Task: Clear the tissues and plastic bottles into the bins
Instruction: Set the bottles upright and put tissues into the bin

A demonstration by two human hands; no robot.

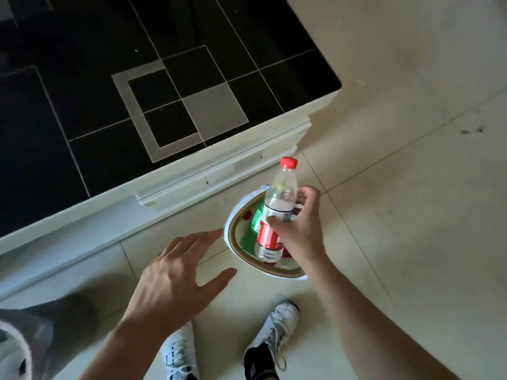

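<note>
Head view. The right hand (pixel 297 231) gripped a clear plastic bottle (pixel 277 212) with a red cap (pixel 288 162) and red label; its fingers (pixel 303 197) wrapped around the bottle's middle, thumb on the near side. The bottle was held tilted, cap away from the person, directly above the round bin (pixel 233 242), which stood on the tiled floor (pixel 397 187) beside the black-topped table (pixel 137 78). Green and red items lay inside the bin. The left hand (pixel 175 275) hovered near the bin's rim, fingers spread, holding nothing. White shoes (pixel 279 325) stood below.
</note>
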